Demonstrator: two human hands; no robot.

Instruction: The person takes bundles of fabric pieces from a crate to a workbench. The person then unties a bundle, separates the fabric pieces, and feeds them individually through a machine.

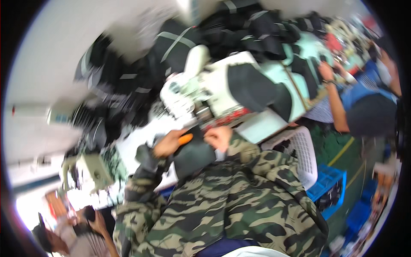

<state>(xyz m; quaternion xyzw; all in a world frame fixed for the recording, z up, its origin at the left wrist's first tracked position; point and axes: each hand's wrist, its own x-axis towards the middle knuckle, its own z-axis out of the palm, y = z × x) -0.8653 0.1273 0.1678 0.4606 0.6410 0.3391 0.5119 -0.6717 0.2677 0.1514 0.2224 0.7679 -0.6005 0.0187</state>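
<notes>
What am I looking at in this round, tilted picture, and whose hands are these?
The picture comes from a wide camera worn on a person's head, so edges bend and motion blurs it. The camouflage sleeves belong to the wearer. The left hand has its grip on a small orange tool; the right hand pinches dark fabric. Behind them stands a white sewing machine on a table, with a heap of black garments. A white basket stands to the right. Other people work nearby.

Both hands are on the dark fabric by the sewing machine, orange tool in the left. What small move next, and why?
Probably bring the orange tool in the left hand to the dark fabric edge that the right hand pinches: they sit almost touching. Blur hides the exact spot.
</notes>
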